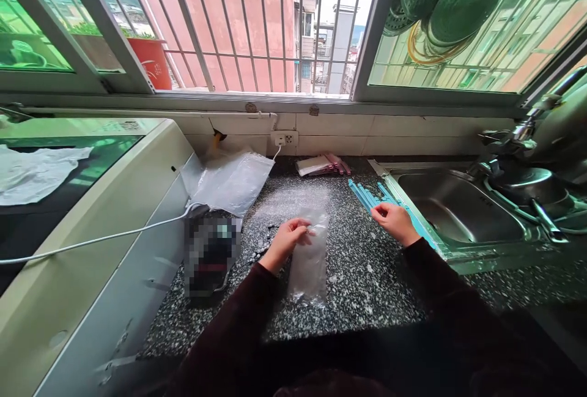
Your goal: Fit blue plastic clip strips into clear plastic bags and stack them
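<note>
A narrow clear plastic bag (309, 271) stretches across the speckled counter in front of me. My left hand (288, 241) is closed in a pinch on the bag's upper part, its fingertips over the film. To the right, several light-blue plastic strips (362, 194) lie side by side, slanting along the sink's edge. My right hand (393, 222) is closed at their near ends, thumb and fingers pressed together. Whether a strip is between those fingers is hidden. Part of the strips continues behind that hand toward the sink rim.
A larger clear plastic sheet (236, 180) and a blurred dark object (211, 256) lie left, beside a pale appliance (137, 201) with a white cable (137, 230) across it. A small pink-edged packet (321, 164) sits by the wall. The steel sink (458, 204) is right.
</note>
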Demonstrator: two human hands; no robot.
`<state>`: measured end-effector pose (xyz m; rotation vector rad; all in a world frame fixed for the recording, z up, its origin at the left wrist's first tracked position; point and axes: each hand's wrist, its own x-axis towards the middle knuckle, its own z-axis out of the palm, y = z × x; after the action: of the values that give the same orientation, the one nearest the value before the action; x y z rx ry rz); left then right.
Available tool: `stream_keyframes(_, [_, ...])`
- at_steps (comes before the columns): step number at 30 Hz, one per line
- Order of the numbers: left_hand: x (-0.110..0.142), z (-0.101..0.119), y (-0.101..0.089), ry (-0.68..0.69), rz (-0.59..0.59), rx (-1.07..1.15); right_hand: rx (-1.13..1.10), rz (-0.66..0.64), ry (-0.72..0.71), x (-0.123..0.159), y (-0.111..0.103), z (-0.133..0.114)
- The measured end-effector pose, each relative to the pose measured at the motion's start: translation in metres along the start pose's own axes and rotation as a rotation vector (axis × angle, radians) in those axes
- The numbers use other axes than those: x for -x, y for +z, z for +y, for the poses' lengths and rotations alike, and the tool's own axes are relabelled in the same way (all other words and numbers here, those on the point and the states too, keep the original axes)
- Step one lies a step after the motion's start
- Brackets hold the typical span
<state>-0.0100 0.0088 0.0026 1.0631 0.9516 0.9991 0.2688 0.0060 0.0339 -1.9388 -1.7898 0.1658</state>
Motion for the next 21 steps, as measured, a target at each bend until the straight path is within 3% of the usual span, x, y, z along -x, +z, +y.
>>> stream_keyframes(9, [-0.003, -0.001, -0.002, -0.074, 0.085, -0.032, -0.218, -0.008, -0.365, 0.009, 0.032, -0.054])
stream_keyframes(14, [-0.004, -0.002, -0.003, -0.070, 0.111, -0.025, -0.224, 0.009, -0.492, 0.020, 0.046, -0.063])
stream_keyframes(21, [-0.003, 0.000, -0.004, 0.038, 0.073, 0.046, -0.136, 0.079, -0.708, 0.028, 0.061, -0.059])
